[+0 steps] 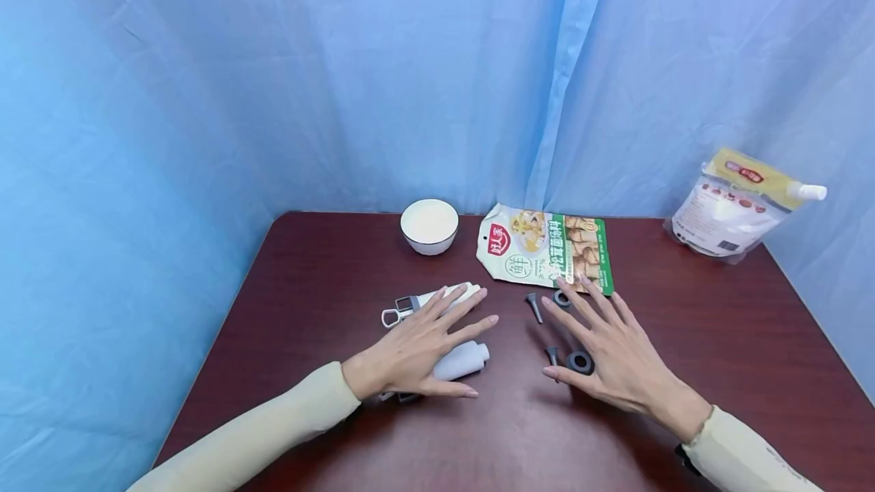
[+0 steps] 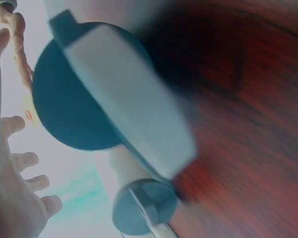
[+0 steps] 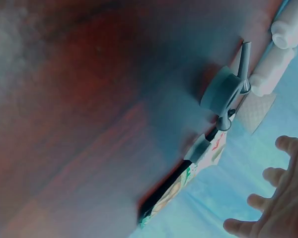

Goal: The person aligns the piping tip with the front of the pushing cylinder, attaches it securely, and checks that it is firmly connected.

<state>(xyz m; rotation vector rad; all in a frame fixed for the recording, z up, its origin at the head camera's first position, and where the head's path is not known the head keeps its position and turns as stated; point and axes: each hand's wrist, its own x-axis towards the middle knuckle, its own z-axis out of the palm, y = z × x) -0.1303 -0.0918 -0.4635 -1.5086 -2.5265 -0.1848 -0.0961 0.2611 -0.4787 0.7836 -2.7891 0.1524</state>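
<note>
In the head view my left hand (image 1: 417, 351) is spread with straight fingers above two white bottles lying on their sides. The far bottle (image 1: 468, 292) has a grey cap with a loop handle (image 1: 391, 317); the near bottle (image 1: 461, 361) is partly covered by the hand. Close up in the left wrist view are a round dark cap (image 2: 64, 104) with a pale bar handle (image 2: 134, 104). My right hand (image 1: 618, 359), fingers also spread, hovers by two small grey funnel-shaped pieces (image 1: 535, 308) and two grey rings (image 1: 580, 362). Neither hand holds anything.
At the back edge of the dark red table (image 1: 328, 264) stands a white bowl (image 1: 429, 228). A flat green-and-white food packet (image 1: 547, 249) lies right of it. A clear spouted pouch (image 1: 731, 207) stands at the far right corner. Blue curtains (image 1: 424, 82) surround the table.
</note>
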